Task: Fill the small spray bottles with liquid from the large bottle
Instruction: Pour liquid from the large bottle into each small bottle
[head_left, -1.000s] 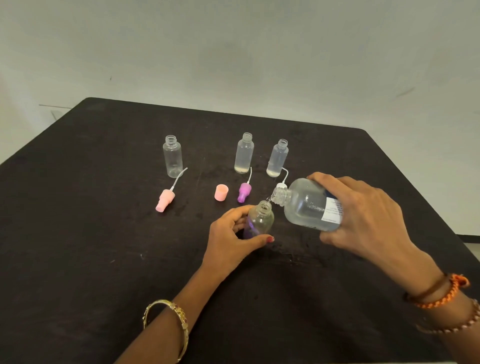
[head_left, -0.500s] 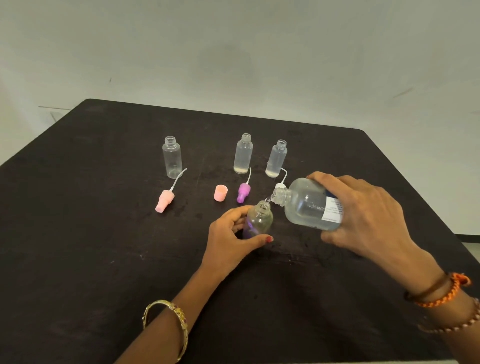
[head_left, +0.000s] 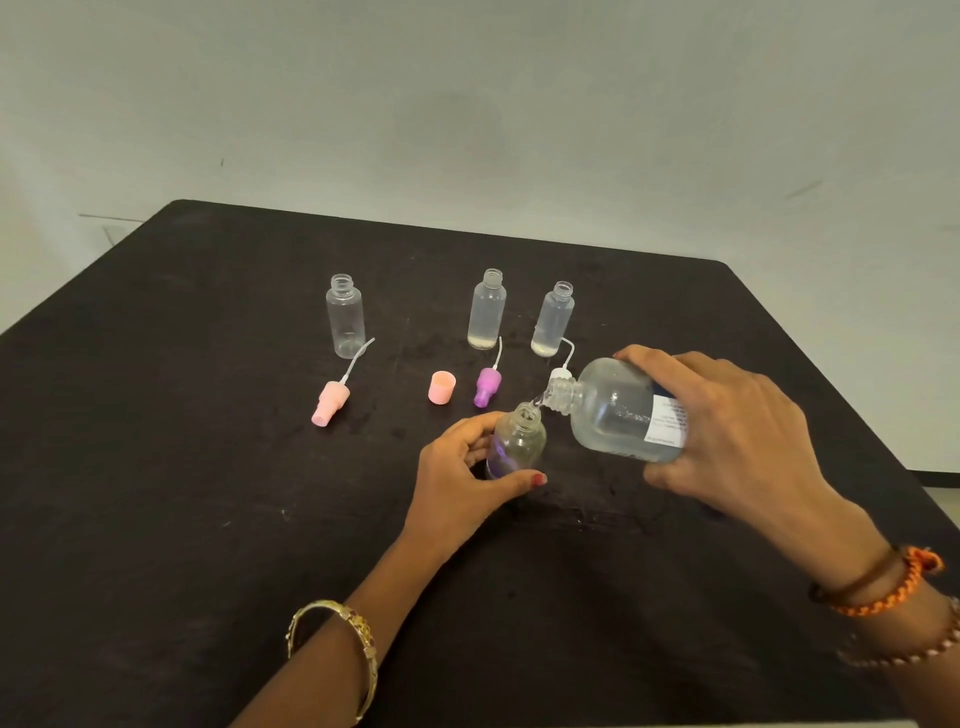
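The right hand (head_left: 727, 436) holds the big bottle (head_left: 618, 410) tipped over a small bottle (head_left: 517, 441), which the left hand (head_left: 462, 483) holds on the black table (head_left: 156, 467). Three more small bottles (caps off) stand behind.

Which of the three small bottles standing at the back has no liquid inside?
The leftmost bottle, behind the pink spray head; the other two show liquid at the bottom.
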